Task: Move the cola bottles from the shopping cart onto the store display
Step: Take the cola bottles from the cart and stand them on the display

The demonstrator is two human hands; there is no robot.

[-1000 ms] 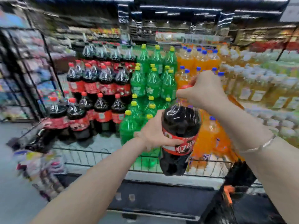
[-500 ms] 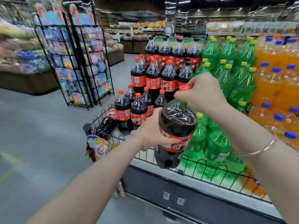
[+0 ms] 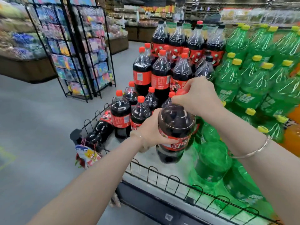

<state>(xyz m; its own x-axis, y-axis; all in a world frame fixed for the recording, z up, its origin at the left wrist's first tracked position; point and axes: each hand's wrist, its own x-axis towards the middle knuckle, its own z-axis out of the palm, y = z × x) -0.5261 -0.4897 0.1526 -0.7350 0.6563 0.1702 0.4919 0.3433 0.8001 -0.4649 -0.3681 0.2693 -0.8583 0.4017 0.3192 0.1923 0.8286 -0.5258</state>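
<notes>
Display nearer — hands [image 3: 152, 135] grip glossy cola bottle [image 3: 176, 127].

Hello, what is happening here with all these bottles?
A person is stocking a store display. Both hands carry one cola bottle above its wire-edged lower shelf: the left hand grips the body at the red label, and the right hand holds the neck at the cap. Other cola bottles already stand there, beside green bottles.

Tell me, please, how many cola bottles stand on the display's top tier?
4, side by side: leftmost bottle, second bottle, third bottle, rightmost bottle; more may hide behind.
</notes>
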